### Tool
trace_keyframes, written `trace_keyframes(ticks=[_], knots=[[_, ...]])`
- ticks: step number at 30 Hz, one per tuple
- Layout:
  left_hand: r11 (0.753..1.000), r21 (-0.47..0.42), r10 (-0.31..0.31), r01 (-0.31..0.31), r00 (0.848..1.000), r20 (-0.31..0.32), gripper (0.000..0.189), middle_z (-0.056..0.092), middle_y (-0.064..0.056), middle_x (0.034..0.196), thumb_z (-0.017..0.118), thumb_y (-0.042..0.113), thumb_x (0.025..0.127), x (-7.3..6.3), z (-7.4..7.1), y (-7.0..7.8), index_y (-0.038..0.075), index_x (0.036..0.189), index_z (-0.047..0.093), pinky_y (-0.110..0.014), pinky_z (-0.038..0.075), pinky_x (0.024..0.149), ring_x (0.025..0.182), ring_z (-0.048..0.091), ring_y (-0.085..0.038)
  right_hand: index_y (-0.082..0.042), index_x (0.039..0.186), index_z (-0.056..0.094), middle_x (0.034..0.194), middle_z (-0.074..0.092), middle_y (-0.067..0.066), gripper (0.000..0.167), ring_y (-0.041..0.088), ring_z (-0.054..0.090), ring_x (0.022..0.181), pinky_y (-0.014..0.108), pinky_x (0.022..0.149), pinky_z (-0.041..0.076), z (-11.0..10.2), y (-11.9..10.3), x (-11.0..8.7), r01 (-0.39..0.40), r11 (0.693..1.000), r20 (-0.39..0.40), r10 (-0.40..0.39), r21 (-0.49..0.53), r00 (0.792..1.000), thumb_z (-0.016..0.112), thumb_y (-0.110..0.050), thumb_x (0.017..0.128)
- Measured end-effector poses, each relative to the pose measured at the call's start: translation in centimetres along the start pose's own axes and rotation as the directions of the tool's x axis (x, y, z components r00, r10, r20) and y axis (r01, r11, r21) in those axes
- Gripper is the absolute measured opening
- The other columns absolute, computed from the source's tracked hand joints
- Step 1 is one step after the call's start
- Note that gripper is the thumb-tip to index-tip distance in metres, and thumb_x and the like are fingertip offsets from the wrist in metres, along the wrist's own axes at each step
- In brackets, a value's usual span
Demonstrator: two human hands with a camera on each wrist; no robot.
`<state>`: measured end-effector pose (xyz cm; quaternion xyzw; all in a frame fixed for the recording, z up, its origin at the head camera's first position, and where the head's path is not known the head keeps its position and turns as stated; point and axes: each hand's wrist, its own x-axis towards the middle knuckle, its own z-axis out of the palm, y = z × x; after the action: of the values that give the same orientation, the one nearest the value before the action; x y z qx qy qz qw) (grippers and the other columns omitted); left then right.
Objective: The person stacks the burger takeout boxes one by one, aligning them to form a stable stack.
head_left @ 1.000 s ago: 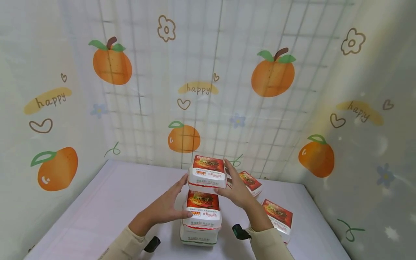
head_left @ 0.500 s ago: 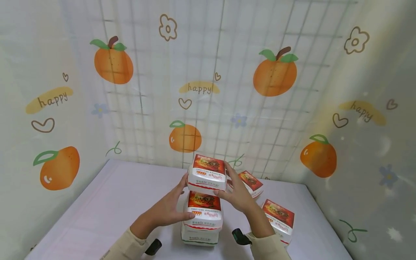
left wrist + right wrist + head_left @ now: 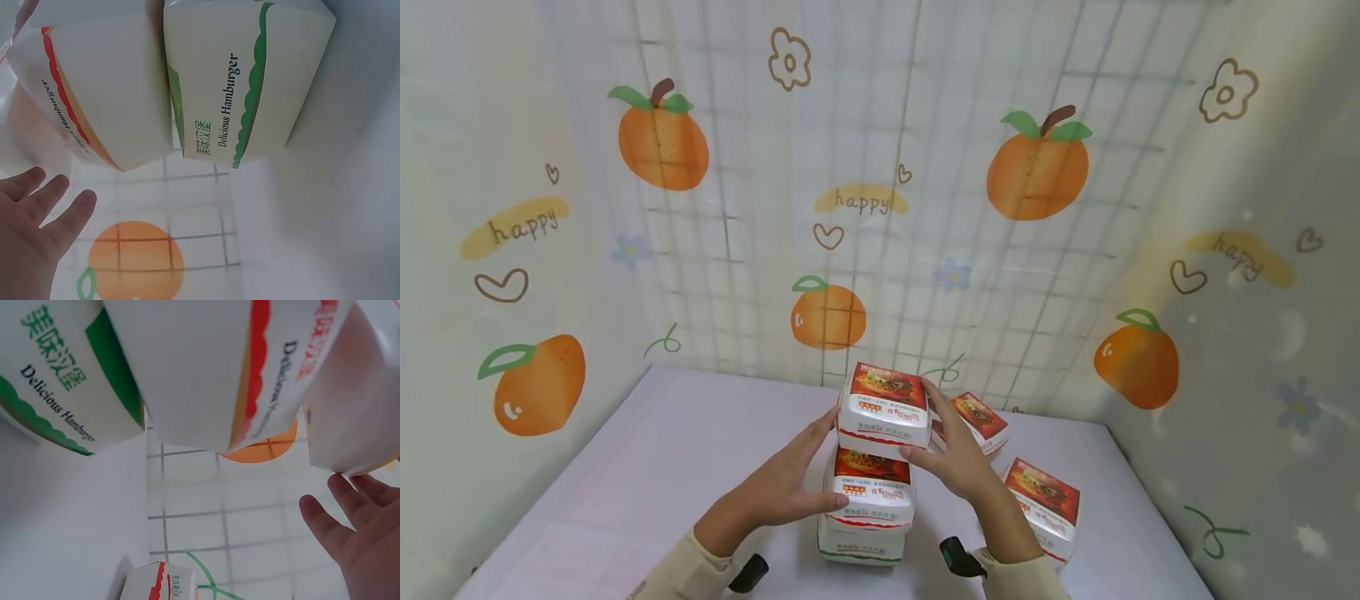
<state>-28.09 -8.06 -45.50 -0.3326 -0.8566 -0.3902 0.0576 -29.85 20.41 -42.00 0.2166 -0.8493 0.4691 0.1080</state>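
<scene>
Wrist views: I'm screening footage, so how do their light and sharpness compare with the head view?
Left wrist: dim, but lettering on the green-trimmed hamburger box reads clearly; right wrist: dim, lettering on the central red-trimmed hamburger box partly blurred; head: brighter, small print hard to read, soft shadow on the pale table.

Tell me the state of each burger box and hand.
Bottom burger box: closed, on the table
Middle burger box: closed, on the bottom one
Top burger box: closed, held over the middle one
Right burger box: closed, on the table
Rear burger box: closed, partly hidden
Left hand: fingers at the top box
Right hand: gripping the top box
</scene>
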Motion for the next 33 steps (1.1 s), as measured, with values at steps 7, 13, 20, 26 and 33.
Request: trace_keyframes(ticks=[7,13,20,26,33], knots=[[1.0,0.022,0.013,-0.013,1.0,0.001,0.107,0.011,0.014,0.16,0.065,0.069,0.078,-0.6,0.0,0.5,0.038,0.156,-0.002,-0.058,0.033,0.104,0.144,0.019,-0.015,-0.037,0.154,0.019,0.155,0.029,0.002,0.099,0.029,0.027,0.141,0.059,0.106,0.03,0.1,-0.4,-0.7,-0.004,1.0,-0.01,0.004,-0.002,1.0,0.081,-0.04,0.077],[0.999,0.03,0.025,-0.025,1.0,0.003,0.106,0.01,0.015,0.16,0.064,0.069,0.079,-0.9,-0.3,0.8,0.037,0.156,-0.002,-0.057,0.032,0.105,0.144,0.018,-0.014,-0.033,0.155,0.021,0.156,0.027,0.003,0.1,0.036,0.032,0.137,0.067,0.101,0.031,0.0,-1.0,-1.0,-0.023,0.999,-0.001,0.023,-0.023,1.0,0.081,-0.041,0.076],[0.998,0.042,0.042,-0.042,0.999,0.002,0.105,0.011,0.012,0.16,0.065,0.066,0.08,-1.5,-0.4,0.7,0.035,0.156,-0.002,-0.058,0.033,0.104,0.144,0.019,-0.016,-0.035,0.155,0.02,0.158,0.024,0.002,0.1,0.04,0.04,0.131,0.069,0.098,0.032,0.2,-1.6,-1.4,-0.048,0.996,0.0,0.048,-0.072,0.999,0.081,-0.045,0.075],[0.998,0.039,0.049,-0.049,0.999,-0.003,0.105,0.012,0.014,0.16,0.068,0.062,0.081,-2.2,-0.2,0.7,0.035,0.156,0.0,-0.057,0.033,0.105,0.144,0.019,-0.014,-0.042,0.153,0.019,0.158,0.023,-0.003,0.1,0.039,0.041,0.131,0.069,0.097,0.033,0.5,-1.5,-2.0,-0.062,0.995,0.002,0.062,-0.081,0.998,0.081,-0.046,0.075],[0.994,0.069,0.086,-0.085,0.996,-0.01,0.107,0.013,0.013,0.16,0.068,0.063,0.08,-2.4,0.2,0.7,0.032,0.157,0.0,-0.051,0.032,0.107,0.144,0.019,-0.012,-0.041,0.153,0.02,0.158,0.024,0.0,0.099,0.036,0.035,0.136,0.068,0.098,0.033,0.2,-1.3,-2.7,-0.026,0.994,-0.015,0.024,-0.11,1.0,0.08,-0.047,0.075]])
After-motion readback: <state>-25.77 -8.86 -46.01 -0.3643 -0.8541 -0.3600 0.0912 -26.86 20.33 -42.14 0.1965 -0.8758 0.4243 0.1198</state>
